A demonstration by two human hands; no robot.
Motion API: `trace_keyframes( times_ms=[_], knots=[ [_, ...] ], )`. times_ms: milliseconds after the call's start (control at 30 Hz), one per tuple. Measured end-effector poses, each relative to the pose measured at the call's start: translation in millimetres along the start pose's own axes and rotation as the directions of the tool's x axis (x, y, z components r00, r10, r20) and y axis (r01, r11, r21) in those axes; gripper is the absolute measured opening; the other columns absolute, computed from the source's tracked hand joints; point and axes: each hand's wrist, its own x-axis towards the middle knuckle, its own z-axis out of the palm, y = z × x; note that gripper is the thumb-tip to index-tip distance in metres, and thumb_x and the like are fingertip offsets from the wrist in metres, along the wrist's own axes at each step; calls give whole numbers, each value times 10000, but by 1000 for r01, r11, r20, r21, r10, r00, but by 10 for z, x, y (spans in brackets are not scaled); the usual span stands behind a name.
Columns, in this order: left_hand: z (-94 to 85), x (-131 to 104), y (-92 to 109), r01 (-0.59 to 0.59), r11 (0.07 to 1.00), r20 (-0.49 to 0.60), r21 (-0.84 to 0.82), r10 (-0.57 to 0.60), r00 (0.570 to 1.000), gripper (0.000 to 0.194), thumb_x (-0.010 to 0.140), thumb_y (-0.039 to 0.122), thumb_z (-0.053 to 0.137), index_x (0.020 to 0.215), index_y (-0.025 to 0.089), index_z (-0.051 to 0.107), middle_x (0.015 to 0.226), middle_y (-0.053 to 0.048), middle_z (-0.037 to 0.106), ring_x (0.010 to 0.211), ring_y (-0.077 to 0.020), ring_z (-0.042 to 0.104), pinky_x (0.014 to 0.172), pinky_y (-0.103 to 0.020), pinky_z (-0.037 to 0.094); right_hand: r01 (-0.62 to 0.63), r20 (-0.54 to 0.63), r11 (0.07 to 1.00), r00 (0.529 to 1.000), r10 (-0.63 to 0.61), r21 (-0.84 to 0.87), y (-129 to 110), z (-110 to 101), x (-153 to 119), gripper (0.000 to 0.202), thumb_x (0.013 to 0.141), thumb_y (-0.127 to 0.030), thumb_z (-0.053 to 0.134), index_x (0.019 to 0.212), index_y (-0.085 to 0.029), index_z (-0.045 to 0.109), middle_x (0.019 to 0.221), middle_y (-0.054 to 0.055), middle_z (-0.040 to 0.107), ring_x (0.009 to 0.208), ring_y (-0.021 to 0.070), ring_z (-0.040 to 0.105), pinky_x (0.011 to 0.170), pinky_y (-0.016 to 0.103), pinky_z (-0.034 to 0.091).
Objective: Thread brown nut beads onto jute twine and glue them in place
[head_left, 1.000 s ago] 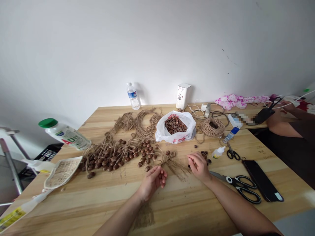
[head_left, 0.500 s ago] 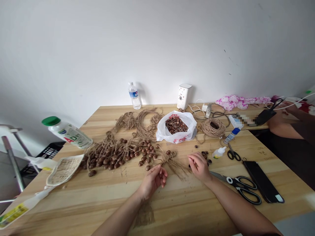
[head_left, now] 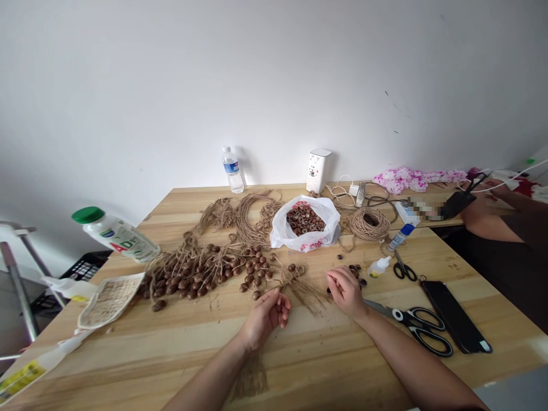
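My left hand [head_left: 269,317] is closed on the wooden table, thumb against the fingers. Its fingertips are at the near side of a knotted bundle of jute twine [head_left: 293,279] with loose ends; whether they grip a strand is hidden. My right hand [head_left: 346,290] is closed too, resting to the right of the loose twine ends, and what its curled fingers hold cannot be made out. Several dark cut nut rings [head_left: 355,269] lie just behind it. Left of the bundle spreads a heap of round brown nuts [head_left: 192,279] tied on twine. Large scissors [head_left: 417,322] lie beside my right wrist.
A white plastic bag [head_left: 280,231] of nut rings stands behind, beside a twine coil [head_left: 370,224]. To the right are a glue bottle [head_left: 379,266], small scissors [head_left: 402,269] and a black case [head_left: 456,317]. A woven tray [head_left: 112,299] lies left. Another person's arm [head_left: 483,225] is far right.
The view has shifted very slightly. Both my hands keep the same closed pose and place by the twine bundle.
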Motion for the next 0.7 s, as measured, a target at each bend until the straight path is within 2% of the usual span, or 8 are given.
trace_keyframes(
  times_ms=[200, 400, 700],
  knots=[
    [-16, -9, -6, 4, 1000, 27, 22, -5, 1000, 325, 809, 424, 584, 654, 145, 525, 580, -39, 579, 451, -116, 500, 408, -230, 378, -12, 4, 1000, 1000, 12, -7, -3, -8, -2, 175, 875, -156, 475, 962, -187, 624, 820, 85, 633, 783, 216, 581, 714, 374, 494],
    [14, -13, 5, -12, 1000, 5, -6, 12, 1000, 334, 787, 414, 613, 629, 166, 455, 662, -44, 611, 464, -107, 498, 396, -222, 380, -10, 0, 1000, 1000, 10, 3, -12, -13, 1, 169, 870, -143, 480, 961, -183, 617, 822, 83, 628, 784, 215, 575, 710, 369, 490],
    [23, -15, 20, 3, 1000, 0, -12, -3, 1000, 323, 790, 396, 613, 634, 165, 449, 664, -42, 606, 469, -106, 500, 397, -220, 379, -12, -5, 1000, 1000, 12, 16, -19, -16, 4, 175, 874, -138, 474, 967, -186, 614, 827, 87, 627, 787, 214, 572, 708, 375, 500]
  ],
)
